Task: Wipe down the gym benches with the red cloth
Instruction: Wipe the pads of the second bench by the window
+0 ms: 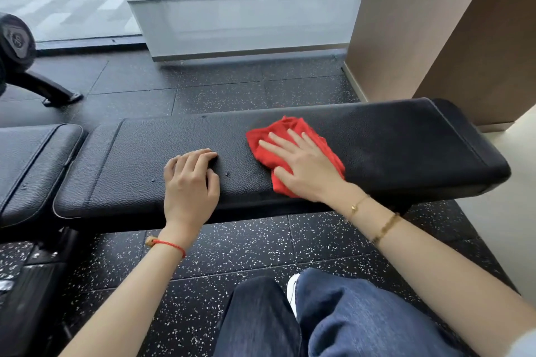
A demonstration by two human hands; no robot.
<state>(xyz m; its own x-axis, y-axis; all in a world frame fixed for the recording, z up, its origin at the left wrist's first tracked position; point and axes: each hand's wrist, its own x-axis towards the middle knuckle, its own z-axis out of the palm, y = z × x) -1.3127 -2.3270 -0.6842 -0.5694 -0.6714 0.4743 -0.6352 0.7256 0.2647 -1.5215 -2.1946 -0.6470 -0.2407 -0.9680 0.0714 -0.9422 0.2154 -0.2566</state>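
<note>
Head view: your right hand (301, 166) lies flat with fingers spread, pressing the red cloth (290, 153) onto the black bench pad (145, 159), right of centre. Your left hand (190, 180) rests on the pad beside it, fingers loosely curled, holding nothing.

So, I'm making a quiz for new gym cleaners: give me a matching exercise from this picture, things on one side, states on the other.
Things:
1. red cloth
2. left hand
3. right hand
4. bench pad

States:
A. fingers curled, resting on bare pad
B. black, textured
C. flat, fingers spread, pressing down
D. bunched under a palm

Pairs: 1-D, 2-A, 3-C, 4-B
</note>
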